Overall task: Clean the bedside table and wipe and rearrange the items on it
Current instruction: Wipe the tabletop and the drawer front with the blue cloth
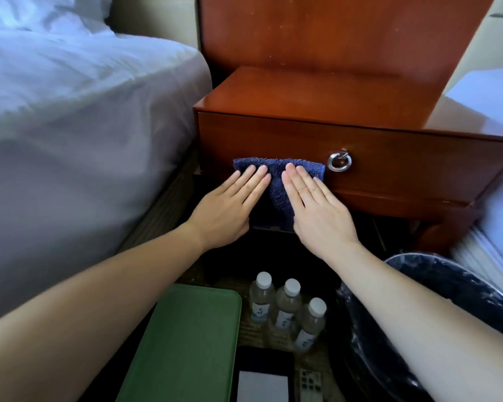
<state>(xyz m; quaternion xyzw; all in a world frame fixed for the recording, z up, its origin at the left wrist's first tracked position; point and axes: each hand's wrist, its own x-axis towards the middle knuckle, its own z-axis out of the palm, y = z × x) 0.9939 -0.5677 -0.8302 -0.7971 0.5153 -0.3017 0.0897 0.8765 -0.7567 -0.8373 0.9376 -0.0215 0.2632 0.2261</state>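
Observation:
A reddish wooden bedside table [317, 94] stands between two beds, its top bare. A dark blue cloth [276, 181] lies flat against the left part of the drawer front [404, 166], left of the silver ring pull [339, 161]. My left hand [230, 207] presses the cloth's left side with straight fingers. My right hand [317, 207] presses its right side the same way. On the floor in front stand three water bottles [286, 306] with white caps, beside a green tray [183, 346], a black pad with white paper [263, 375] and a remote control [310, 384].
A bed with white sheets [70, 126] fills the left side. A second white bed [500, 198] is at the right edge. A bin lined with a dark bag [447, 288] sits on the floor at the right, under my right forearm.

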